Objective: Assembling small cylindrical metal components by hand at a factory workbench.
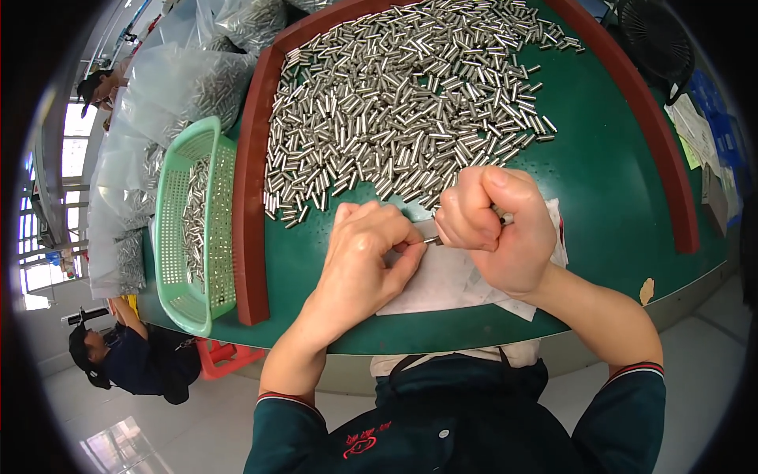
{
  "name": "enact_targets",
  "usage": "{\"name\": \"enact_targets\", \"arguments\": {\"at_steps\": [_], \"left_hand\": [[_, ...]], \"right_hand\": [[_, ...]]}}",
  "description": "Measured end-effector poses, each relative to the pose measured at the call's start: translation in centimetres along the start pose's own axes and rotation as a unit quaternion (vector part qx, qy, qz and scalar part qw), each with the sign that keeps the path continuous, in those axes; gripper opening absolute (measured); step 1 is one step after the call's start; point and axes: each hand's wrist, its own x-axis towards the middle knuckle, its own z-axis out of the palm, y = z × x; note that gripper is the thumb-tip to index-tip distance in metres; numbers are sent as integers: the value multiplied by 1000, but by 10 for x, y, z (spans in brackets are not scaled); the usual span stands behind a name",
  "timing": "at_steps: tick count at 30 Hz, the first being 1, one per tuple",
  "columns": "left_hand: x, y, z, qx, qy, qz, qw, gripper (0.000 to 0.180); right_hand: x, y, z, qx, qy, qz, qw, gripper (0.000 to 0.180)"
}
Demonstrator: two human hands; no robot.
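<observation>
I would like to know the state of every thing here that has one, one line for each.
left hand: closed, pinching a small metal piece
right hand: fisted around a tool, mostly hidden
metal pins: loose heap on the green table
green basket: partly filled with pins
white cloth: flat under the hands
plastic bags: filled with pins

Green perforated plastic basket (189,229), part-filled with metal pins, left of the red-brown table rim (251,197). Clear bags (170,87) of pins behind it. Black fan (655,39), far right; two seated people at left.
</observation>
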Motion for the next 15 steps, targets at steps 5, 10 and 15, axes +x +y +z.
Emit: {"name": "enact_targets", "arguments": {"at_steps": [5, 10, 15], "left_hand": [[-1, 1, 0, -2, 2, -3, 1000, 12], [-2, 1, -1, 5, -4, -4, 1000, 12], [-2, 1, 0, 4, -1, -1, 1000, 12]], "right_hand": [[-1, 3, 0, -3, 1, -11, 1000, 40], [-2, 4, -1, -3, -2, -17, 1000, 39], [-3, 1, 3, 20, 32, 7, 999, 37]]}}
